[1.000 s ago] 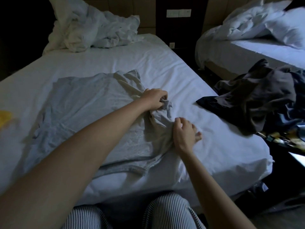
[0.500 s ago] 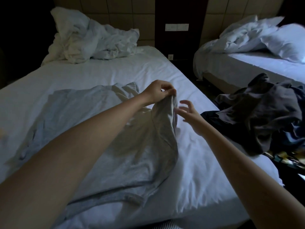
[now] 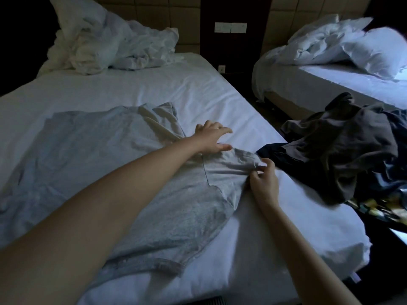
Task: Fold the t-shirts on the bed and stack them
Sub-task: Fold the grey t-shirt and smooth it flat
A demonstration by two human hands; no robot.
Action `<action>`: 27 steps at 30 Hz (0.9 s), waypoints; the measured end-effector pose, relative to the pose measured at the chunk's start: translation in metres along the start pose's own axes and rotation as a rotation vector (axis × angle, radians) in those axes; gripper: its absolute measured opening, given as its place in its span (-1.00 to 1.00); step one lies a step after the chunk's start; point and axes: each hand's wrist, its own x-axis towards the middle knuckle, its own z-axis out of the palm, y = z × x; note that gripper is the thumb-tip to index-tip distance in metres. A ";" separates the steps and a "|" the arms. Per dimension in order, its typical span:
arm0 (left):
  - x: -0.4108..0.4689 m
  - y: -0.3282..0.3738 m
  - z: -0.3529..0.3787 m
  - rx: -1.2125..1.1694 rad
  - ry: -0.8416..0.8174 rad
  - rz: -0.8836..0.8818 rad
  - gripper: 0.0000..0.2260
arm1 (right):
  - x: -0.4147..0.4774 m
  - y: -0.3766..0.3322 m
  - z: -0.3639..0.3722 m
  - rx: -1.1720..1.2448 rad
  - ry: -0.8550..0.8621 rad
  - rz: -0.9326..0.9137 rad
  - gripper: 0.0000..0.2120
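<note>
A grey t-shirt point(image 3: 92, 155) lies spread across the white bed point(image 3: 167, 89), one sleeve stretched out to the right near the bed's edge. My left hand point(image 3: 212, 137) hovers just past that sleeve with fingers spread and straight, holding nothing. My right hand point(image 3: 263, 181) pinches the lower edge of the sleeve point(image 3: 233, 166) between thumb and fingers. The other sleeve lies folded at the shirt's far side.
A heap of dark clothes point(image 3: 343, 150) sits at the bed's right edge, touching the mattress. Crumpled white bedding point(image 3: 110, 45) is piled at the head of the bed. A second bed point(image 3: 330, 80) with a pillow stands to the right across a narrow gap.
My left hand has let go of the sleeve, which it held raised, and opened. The sleeve now lies flat to the right, and my right hand has taken hold of its edge.
</note>
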 end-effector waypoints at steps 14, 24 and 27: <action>-0.037 0.005 -0.038 -0.543 -0.127 0.172 -0.97 | -0.070 -0.012 0.002 -0.204 -0.191 -0.059 0.05; -0.218 -0.106 -0.058 0.071 -0.303 -0.132 -0.65 | -0.106 -0.040 0.013 -0.375 -0.698 -0.622 -0.42; -0.248 -0.120 -0.050 0.050 -0.312 -0.222 -0.73 | -0.109 -0.046 0.014 -0.266 -0.694 -0.650 -0.45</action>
